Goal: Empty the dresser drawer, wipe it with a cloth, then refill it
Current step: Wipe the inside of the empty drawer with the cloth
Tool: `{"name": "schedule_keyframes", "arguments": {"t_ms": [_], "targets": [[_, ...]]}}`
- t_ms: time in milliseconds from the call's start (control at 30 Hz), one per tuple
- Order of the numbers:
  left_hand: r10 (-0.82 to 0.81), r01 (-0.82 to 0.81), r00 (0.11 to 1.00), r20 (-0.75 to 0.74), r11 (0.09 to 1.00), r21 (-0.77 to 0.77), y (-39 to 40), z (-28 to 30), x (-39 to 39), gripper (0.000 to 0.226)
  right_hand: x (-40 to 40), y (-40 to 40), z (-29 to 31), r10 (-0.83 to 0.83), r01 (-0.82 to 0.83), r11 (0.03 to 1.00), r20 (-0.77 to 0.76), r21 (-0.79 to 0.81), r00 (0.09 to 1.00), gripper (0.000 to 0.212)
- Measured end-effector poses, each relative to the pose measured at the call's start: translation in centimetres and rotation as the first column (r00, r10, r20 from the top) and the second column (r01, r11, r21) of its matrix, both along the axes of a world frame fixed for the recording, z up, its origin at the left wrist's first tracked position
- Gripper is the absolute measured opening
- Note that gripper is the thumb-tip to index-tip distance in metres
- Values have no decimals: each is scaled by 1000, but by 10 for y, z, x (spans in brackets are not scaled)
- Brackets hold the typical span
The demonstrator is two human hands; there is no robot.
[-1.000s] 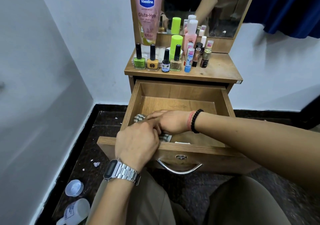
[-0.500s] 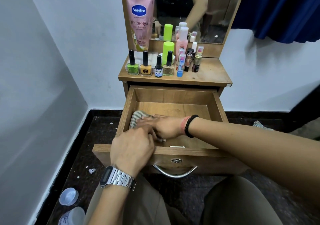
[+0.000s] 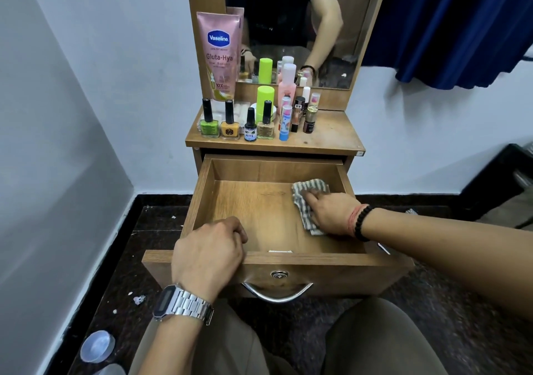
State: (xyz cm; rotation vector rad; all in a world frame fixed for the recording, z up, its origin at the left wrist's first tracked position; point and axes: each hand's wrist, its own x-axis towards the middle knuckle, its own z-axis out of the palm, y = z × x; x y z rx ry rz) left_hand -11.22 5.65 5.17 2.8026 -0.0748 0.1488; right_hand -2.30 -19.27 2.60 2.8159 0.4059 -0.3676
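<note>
While the drawer (image 3: pixel 317 259) is gripped by the left hand (image 3: pixel 207 255), the cloth (image 3: pixel 308 188) is pressed at two o'clock by the flat right hand (image 3: pixel 331 211).

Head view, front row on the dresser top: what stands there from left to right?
Green nail polish → yellow nail polish → small dark HIVE bottle → beige nail polish → pink-and-blue stick. The lipsticks right of it overlap, so I leave them out.

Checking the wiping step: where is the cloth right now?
Head view: the striped cloth lies on the drawer floor near its right rear corner, pressed under the right hand, beside the right wall.
</note>
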Motion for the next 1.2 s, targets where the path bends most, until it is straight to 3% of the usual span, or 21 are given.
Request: {"name": "schedule_keyframes", "arguments": {"t_ms": [167,267,467,633,700,833,900,1067,1200], "targets": [[3,-3,1000,5,1000,4,0,-1,2,21,14,28,-13,-178,177,975,-6,132,984,63],[7,-7,1000,1,1000,11,0,-2,3,21,16,51,-18,-121,130,964,-51,232,991,64],[4,-5,1000,20,1000,30,-1,0,1,22,35,121,-20,211,-165,901,-73,402,975,65],[-1,-1,999,33,998,57,-1,-1,0,23,46,154,-22,70,25,825,-146,565,987,81],[2,-4,999,39,998,55,-1,-1,0,22,47,151,-18,79,12,817,-132,577,988,71],[-3,1,1000,26,998,65,-2,0,0,23,30,132,-7,383,-246,777,-125,580,915,45],[-7,5,1000,22,997,77,-2,0,0,23,18,128,-8,450,-299,791,-176,534,875,40],[-11,8,999,33,996,88,-1,3,-1,23,12,128,-5,451,-348,723,-26,596,892,42],[-1,0,1000,27,998,59,-1,1,0,22,18,132,-16,379,-295,747,-17,596,925,39]]}}
